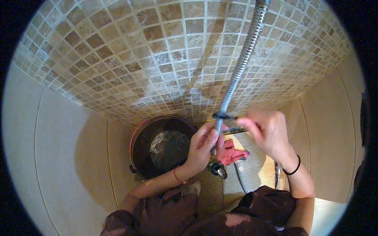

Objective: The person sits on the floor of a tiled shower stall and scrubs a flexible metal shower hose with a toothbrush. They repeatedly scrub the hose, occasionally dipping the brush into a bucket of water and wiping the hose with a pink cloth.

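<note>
A ribbed metal hose (236, 76) runs down before the wall and ends in a dark fitting with a metal spout (218, 170). My left hand (204, 145) grips the hose's lower stretch, just above that fitting. A slim black object (222, 116), perhaps a small brush, lies across the hose above my left fingers and touches it. My right hand (267, 131) is closed on the other end of this object and blurred. Whether the black piece wraps around the hose I cannot tell.
A black bucket (138, 156) holding foamy liquid stands at the left by the mosaic-tiled wall (171, 38). A pink cloth (231, 152) lies on the ribbed floor (257, 165), near a thin hose (241, 178). Plain panelled walls (71, 141) rise on both sides.
</note>
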A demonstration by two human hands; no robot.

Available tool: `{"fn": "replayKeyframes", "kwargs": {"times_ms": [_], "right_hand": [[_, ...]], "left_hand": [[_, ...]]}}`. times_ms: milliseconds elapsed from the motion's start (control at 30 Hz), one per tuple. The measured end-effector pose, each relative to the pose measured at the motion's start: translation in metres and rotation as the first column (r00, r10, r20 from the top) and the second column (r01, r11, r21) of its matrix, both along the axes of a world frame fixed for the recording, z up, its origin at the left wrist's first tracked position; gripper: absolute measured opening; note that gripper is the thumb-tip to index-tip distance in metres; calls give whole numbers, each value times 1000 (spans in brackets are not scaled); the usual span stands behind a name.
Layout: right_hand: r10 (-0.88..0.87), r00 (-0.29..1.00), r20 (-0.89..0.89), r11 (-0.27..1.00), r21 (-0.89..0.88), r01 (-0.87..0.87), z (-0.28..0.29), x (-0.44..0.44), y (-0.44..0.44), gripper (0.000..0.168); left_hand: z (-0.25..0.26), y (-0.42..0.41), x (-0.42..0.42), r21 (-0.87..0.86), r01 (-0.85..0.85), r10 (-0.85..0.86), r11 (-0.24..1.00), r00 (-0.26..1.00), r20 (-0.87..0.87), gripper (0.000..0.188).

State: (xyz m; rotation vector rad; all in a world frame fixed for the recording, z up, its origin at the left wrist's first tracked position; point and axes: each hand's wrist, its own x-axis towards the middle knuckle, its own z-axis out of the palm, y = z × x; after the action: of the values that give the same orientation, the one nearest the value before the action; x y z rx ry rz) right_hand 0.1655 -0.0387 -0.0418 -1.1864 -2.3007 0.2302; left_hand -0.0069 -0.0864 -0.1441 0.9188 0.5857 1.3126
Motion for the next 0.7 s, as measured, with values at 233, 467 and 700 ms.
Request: {"fn": "replayKeyframes", "kwargs": {"times_ms": [233, 467, 700], "right_hand": [[-51, 999, -8, 999, 8, 51, -2, 0, -1, 41], [-38, 992, 124, 999, 36, 34, -3, 2, -6, 43], [22, 996, 82, 998, 64, -27, -7, 4, -10, 43]], "left_hand": [[4, -5, 4, 51, -140, 146, 989, 977, -156, 31], [-7, -2, 6, 174, -288, 306, 942, 948, -89, 22], [-1, -6, 11, 101, -241, 248, 965, 966, -66, 16]]}}
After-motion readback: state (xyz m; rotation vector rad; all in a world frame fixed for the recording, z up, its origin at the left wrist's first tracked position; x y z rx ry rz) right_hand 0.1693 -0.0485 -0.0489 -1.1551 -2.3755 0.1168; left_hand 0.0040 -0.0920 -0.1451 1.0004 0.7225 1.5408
